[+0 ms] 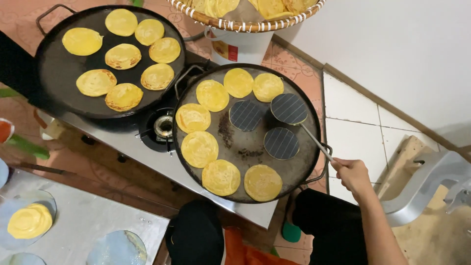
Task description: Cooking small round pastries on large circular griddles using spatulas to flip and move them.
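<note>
The right hand (352,172) is closed in a fist around the end of a thin metal handle, and at the far end of that handle sits a round, flat, dark press with pale grid lines (289,108). It hovers or rests over the upper right part of the wide round dark griddle (289,169), just beside two more lined discs of the same kind (245,115) (281,143), which lie flat on the griddle's middle with no handle that I can make out.

I judge the press to be stiff and fairly light, but long and lever-like, so a grip at the very end of the handle, away from the heat, suits it; the disc end is probably hot. The left hand is out of sight.

Around the three discs lie seven thin round yellow flatbreads (199,148), soft-looking and likely easy to tear. A second dark round griddle with a loop handle (54,73) stands to the left on the steel gas stove (162,126) and carries eight more flatbreads. Above, a woven basket (245,23) holds a heap of cooked ones, too many to count. At lower left, a metal sheet (78,216) bears one raw yellow dough round (29,221) on a clear plastic circle.
</note>
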